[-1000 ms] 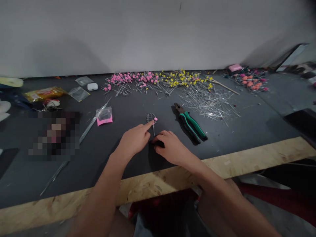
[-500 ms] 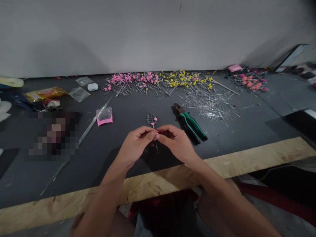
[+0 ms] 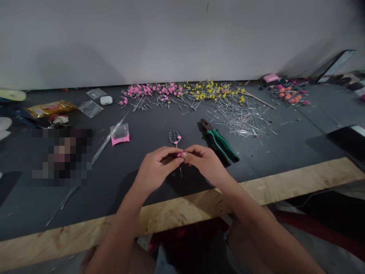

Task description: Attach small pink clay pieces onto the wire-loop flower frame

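Fingertips of my left hand (image 3: 155, 167) and my right hand (image 3: 203, 161) meet in a pinch on a small pink piece (image 3: 179, 155), soft-looking like clay. Beneath them lies a wire racket shape (image 3: 173, 137) with a round, gridded head and a twisted stem. Two pink bits sit on the right and lower rim of its head. My fingers hide the middle of the stem, whose tip shows below them. Right of my hands rest green-handled pliers (image 3: 221, 144), and to the left lies a small clear bag (image 3: 120, 135) with pink material at its bottom.
Along the wall lie wire pieces with pink tips (image 3: 142, 90) and yellow tips (image 3: 209, 90). Loose wires (image 3: 243, 118) are heaped behind the pliers. Long straight wires (image 3: 107, 141) cross the left side. A wooden edge (image 3: 176, 214) borders the table in front.
My fingers have shifted slightly on the pink piece, and more of it shows now between the fingertips. The wire racket shape stays in place on the table.
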The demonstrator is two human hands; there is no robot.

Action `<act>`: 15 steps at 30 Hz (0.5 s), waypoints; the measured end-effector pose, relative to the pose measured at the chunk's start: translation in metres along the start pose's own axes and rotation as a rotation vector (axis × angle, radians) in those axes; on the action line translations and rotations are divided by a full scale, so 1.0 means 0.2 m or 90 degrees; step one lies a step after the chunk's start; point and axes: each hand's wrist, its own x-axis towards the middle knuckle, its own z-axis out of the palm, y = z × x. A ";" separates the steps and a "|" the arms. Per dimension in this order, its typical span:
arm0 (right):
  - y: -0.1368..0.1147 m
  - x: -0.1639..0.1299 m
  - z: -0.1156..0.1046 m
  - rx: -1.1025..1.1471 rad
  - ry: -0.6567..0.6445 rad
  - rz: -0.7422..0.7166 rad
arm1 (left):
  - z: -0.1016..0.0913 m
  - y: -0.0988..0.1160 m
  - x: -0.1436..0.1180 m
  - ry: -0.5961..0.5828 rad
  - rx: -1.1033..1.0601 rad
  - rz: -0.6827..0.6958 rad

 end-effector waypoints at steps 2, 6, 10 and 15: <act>0.00 0.00 0.00 0.020 -0.013 0.019 | 0.00 0.00 0.00 0.005 0.049 0.021; 0.00 0.01 0.00 0.066 -0.036 0.056 | 0.01 0.01 0.00 0.022 0.127 0.070; -0.02 0.01 0.01 0.117 -0.038 0.081 | 0.01 0.01 0.00 0.021 0.173 0.094; -0.04 0.00 0.00 0.190 -0.039 0.105 | -0.05 -0.03 0.02 0.108 0.213 0.021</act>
